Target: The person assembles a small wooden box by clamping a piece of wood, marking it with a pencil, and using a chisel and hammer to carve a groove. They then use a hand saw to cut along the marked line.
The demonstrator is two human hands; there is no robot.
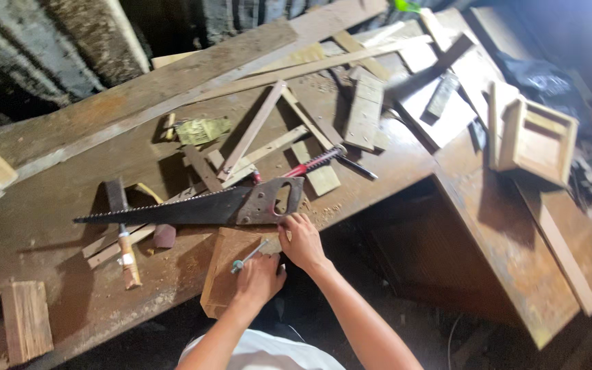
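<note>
A hand saw (193,205) with a dark toothed blade and a grey handle lies flat on the worn wooden workbench (49,226). My right hand (301,240) rests just below the saw's handle, fingertips touching it. Beside it, my left hand (258,277) is closed on a thin pen-like tool with a teal end (248,257). Both hands sit over a flat wooden board (222,267) that overhangs the bench's front edge.
Scrap strips and blocks of wood litter the bench. A hammer (123,236) lies left of the board, a red-handled tool (316,163) beyond the saw. A small wooden box frame (539,137) stands at right, a wood block (27,321) at lower left.
</note>
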